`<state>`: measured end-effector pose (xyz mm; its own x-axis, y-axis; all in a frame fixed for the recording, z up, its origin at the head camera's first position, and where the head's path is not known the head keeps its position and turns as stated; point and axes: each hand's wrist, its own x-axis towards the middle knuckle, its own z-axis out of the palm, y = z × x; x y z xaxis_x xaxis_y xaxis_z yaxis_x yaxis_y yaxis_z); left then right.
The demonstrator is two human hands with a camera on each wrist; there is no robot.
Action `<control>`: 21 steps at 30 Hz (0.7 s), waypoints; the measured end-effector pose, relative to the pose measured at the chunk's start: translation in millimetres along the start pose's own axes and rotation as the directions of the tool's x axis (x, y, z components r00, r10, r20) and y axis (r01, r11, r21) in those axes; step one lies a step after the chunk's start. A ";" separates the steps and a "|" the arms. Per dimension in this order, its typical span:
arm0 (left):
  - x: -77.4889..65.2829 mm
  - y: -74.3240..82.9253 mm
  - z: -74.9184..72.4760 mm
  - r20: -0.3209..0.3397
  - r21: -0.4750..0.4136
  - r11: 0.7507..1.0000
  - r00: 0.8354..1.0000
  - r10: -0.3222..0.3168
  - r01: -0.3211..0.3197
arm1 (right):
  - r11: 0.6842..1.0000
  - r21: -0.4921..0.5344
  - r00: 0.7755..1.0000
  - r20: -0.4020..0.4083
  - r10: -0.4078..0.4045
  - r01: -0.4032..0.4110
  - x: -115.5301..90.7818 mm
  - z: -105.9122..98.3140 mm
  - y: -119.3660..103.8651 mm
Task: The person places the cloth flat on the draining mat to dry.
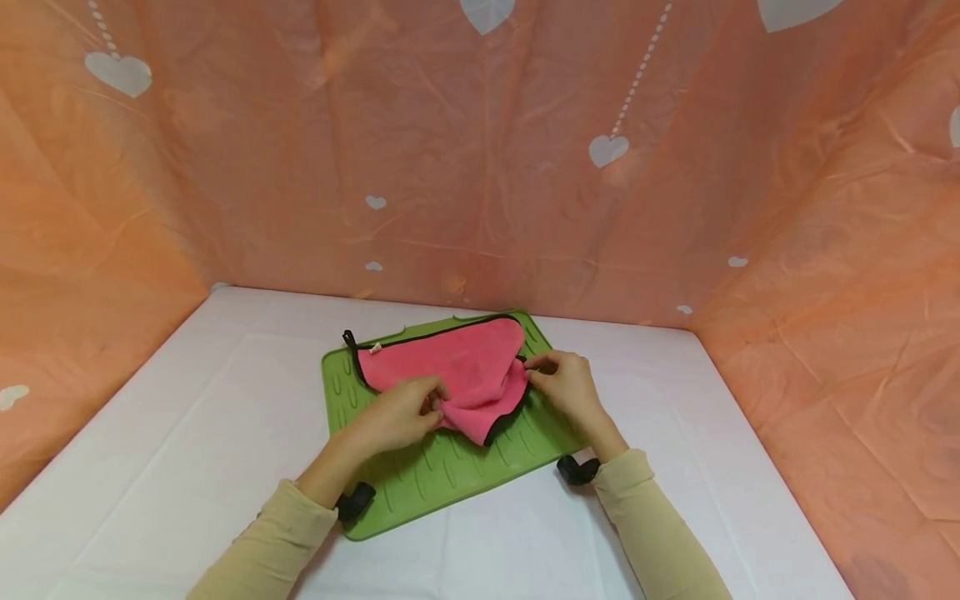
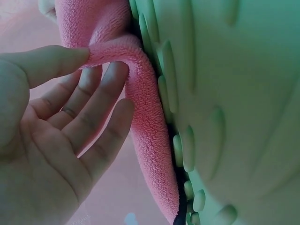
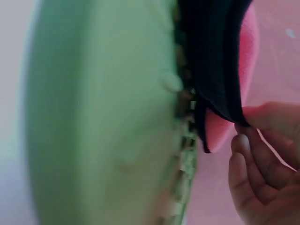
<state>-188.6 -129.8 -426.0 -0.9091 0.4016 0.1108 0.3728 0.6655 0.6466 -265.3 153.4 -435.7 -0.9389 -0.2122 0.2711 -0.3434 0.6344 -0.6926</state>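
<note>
A pink fleecy cloth (image 1: 450, 354) with black edging lies partly folded and bunched on a green ridged mat (image 1: 450, 475). My left hand (image 1: 401, 412) pinches a raised fold along the cloth's near side; the left wrist view shows the fold between thumb and fingertips of that hand (image 2: 61, 108). At the cloth's right side, my right hand (image 1: 566, 383) pinches its black-edged border. In the right wrist view, thumb and fingers of the right hand (image 3: 269, 159) meet on a corner of that dark edge. A black hanging loop (image 1: 349, 340) sticks out at the cloth's far left corner.
The mat sits slightly turned on a white-covered table (image 1: 172, 450). An orange curtain (image 1: 480, 183) with pale hearts encloses the back and both sides. Black wrist devices (image 1: 577, 471) are worn under both wrists, near the mat's front edge.
</note>
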 end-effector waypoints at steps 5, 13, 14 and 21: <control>0.4 1.1 -0.9 -0.045 0.008 1.000 0.999 0.018 -0.017 | 0.998 0.057 0.995 0.103 -0.004 -0.002 0.8 -23.1 -4.1; 0.4 3.1 -0.8 -0.100 0.057 0.994 0.990 0.095 -0.089 | 0.999 0.026 0.918 0.397 0.010 -0.022 1.4 -62.7 12.4; 0.2 3.3 -0.7 -0.099 0.064 0.993 0.990 0.101 -0.095 | 0.999 0.023 0.898 0.439 0.012 -0.025 1.0 -65.7 14.6; -1.4 4.0 0.1 -0.057 0.101 0.989 0.992 0.115 -0.109 | 0.999 -0.038 0.790 0.613 0.014 0.012 0.5 -64.7 24.4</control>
<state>-185.8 -127.5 -423.6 -0.8694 0.4385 0.2275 0.4862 0.6783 0.5509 -272.5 216.9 -409.2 -0.7618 -0.6145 -0.2050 -0.3535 0.6596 -0.6634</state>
